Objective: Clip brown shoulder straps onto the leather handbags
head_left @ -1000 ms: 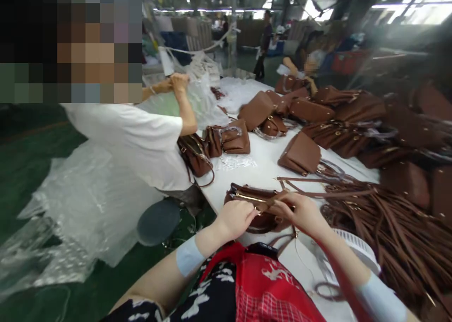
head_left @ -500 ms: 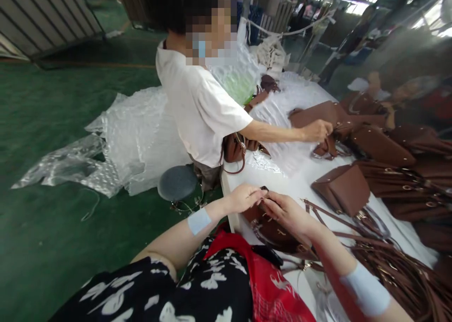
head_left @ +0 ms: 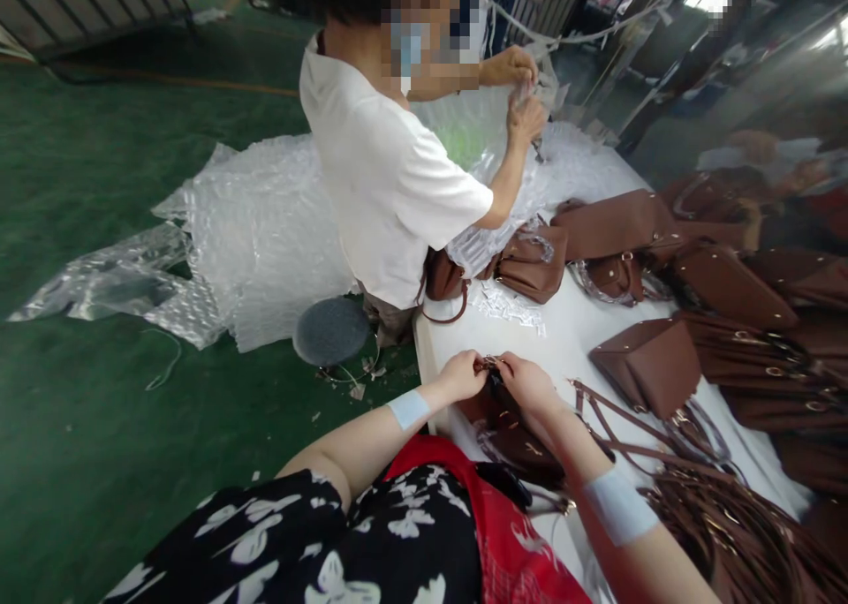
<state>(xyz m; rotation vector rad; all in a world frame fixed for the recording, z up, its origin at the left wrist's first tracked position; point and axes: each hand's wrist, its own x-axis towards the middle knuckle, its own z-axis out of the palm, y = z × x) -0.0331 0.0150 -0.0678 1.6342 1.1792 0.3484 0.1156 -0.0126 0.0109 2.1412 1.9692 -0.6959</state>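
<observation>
Grip narrow: with left hand (head_left: pixel 464 376) and right hand (head_left: pixel 528 383) we pinch a gold-toned fitting (head_left: pixel 490 362) from opposite sides, probably to steady it; the brown handbag (head_left: pixel 511 425) sits just below, at the tabletop (head_left: pixel 570 332) edge, presumably for short reach

left hand (head_left: pixel 464 375) pinching, right hand (head_left: pixel 528 385) alongside

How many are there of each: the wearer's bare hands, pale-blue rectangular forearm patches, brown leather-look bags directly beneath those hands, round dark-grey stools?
Wearer's bare left hand and right hand: 2
Pale-blue rectangular forearm patches: 2
Brown leather-look bag beneath the hands: 1
Round dark-grey stool: 1
Total: 6
</observation>
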